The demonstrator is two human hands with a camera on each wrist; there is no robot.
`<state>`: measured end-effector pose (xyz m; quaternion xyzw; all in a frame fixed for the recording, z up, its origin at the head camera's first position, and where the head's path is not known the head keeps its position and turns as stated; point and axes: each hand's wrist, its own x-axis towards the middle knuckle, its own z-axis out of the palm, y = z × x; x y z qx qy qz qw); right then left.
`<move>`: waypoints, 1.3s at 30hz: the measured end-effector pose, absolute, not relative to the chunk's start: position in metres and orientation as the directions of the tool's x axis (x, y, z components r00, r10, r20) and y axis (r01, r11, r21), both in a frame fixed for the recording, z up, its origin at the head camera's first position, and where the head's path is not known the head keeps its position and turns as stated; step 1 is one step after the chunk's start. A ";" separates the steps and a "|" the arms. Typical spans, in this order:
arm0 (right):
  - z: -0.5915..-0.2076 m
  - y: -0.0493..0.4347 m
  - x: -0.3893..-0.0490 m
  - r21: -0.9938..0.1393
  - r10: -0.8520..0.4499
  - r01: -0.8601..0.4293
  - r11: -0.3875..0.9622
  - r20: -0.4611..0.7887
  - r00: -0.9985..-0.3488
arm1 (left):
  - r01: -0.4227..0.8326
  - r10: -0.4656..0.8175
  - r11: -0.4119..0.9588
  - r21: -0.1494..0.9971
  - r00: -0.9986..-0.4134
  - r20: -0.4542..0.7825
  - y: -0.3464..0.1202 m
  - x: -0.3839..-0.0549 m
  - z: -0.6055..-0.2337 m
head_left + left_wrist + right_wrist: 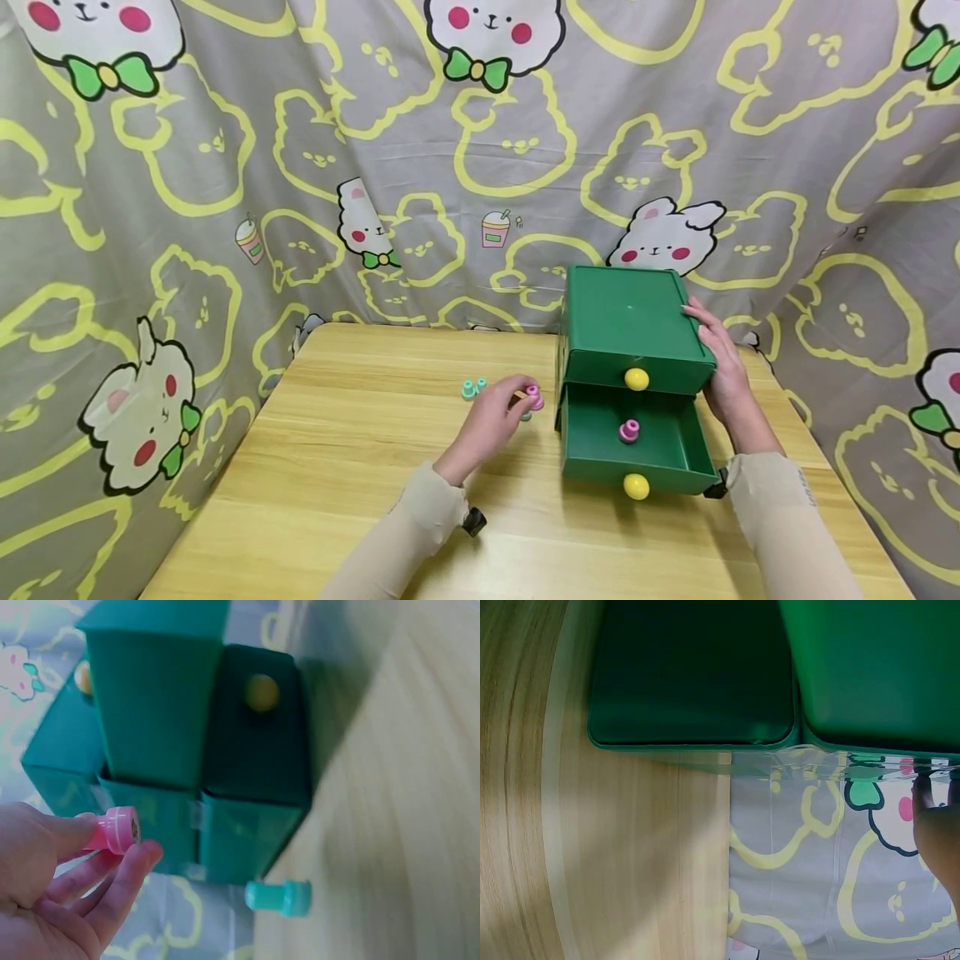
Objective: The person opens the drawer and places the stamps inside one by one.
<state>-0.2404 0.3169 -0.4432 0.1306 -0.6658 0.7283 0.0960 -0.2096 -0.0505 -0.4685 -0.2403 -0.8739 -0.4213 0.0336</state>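
Observation:
My left hand (491, 417) pinches a small pink toy stamp (534, 397) between thumb and fingers, just left of a green drawer cabinet (626, 312). In the left wrist view the end face of this stamp (120, 829) shows. One drawer (600, 467) is pulled out below the closed top drawer, and another pink stamp (629, 431) lies inside it. A teal stamp (277, 898) sits on the table close below my left hand. My right hand (723, 367) rests along the right side of the cabinet, fingers reaching up to its top edge.
Two more teal stamps (474, 388) stand on the wooden table (337, 442) left of my left hand. Yellow round knobs (637, 380) stick out from the drawer fronts. A patterned curtain (420, 167) hangs behind the table and at both sides.

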 end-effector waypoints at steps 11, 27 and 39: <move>-0.444 0.317 -0.241 -0.945 -0.029 -0.314 -0.088 0.318 -0.948 | 0.559 0.420 0.456 0.692 -0.821 0.387 -0.039 -0.194 -0.448; -0.444 0.317 -0.240 -0.947 -0.028 -0.308 -0.094 0.311 -0.950 | 0.664 0.452 0.416 0.621 -0.744 0.492 -0.020 -0.184 -0.432; -0.442 0.317 -0.240 -0.946 -0.027 -0.312 -0.092 0.316 -0.948 | 0.696 0.508 0.368 0.617 -0.706 0.494 -0.004 -0.182 -0.430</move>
